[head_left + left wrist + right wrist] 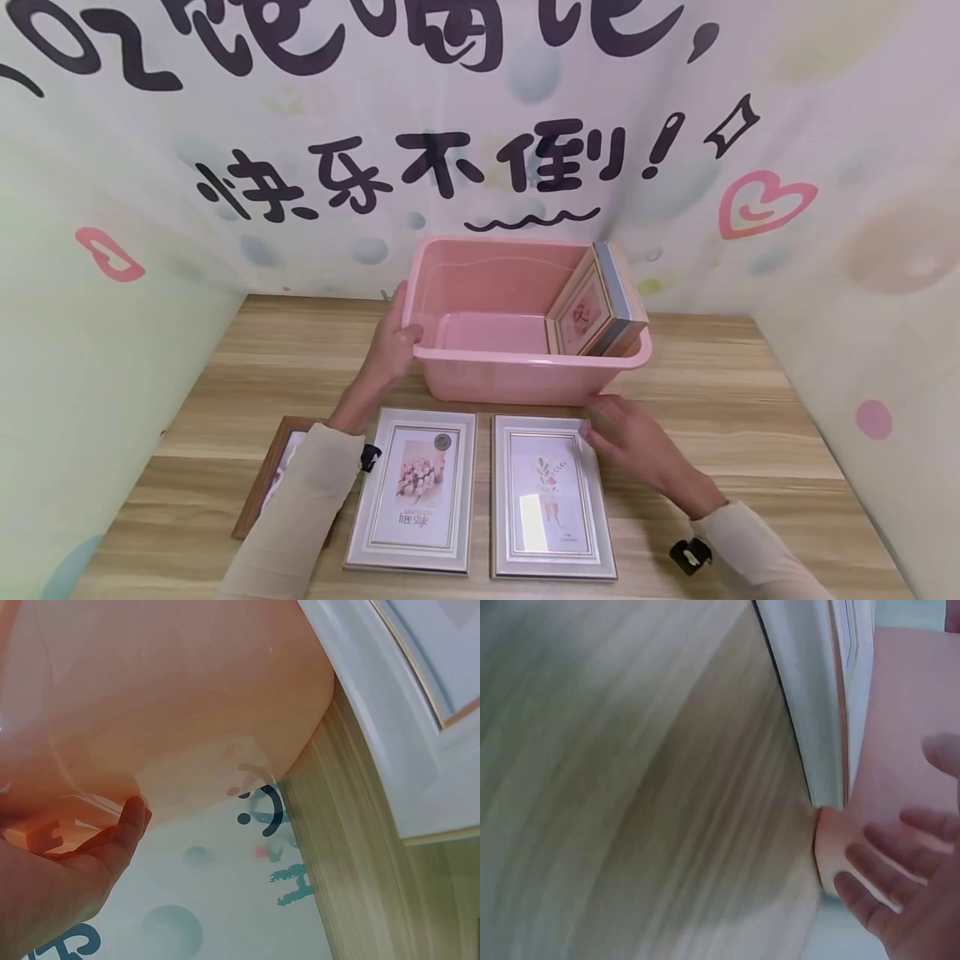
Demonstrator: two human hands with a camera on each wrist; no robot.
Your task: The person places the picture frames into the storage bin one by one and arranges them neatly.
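Observation:
At its left rim, my left hand [390, 346] grips a pink plastic basin [510, 382]; the left wrist view shows fingers [124, 840] curled at the basin's edge. Several picture frames [598, 304] stand on edge inside it, against the right end. In front lie two white picture frames, one with a pink flower print [418, 483] and one with a leafy print [551, 500]. My right hand [637, 437] is over the upper right corner of the leafy-print frame. Its fingers are spread and hold nothing in the right wrist view, where they are blurred.
A brown picture frame [266, 483] lies at the left, partly hidden beneath my left sleeve. The wood-grain table [720, 392] meets a printed cloth wall [315, 250] behind the basin. Pale walls stand on both sides.

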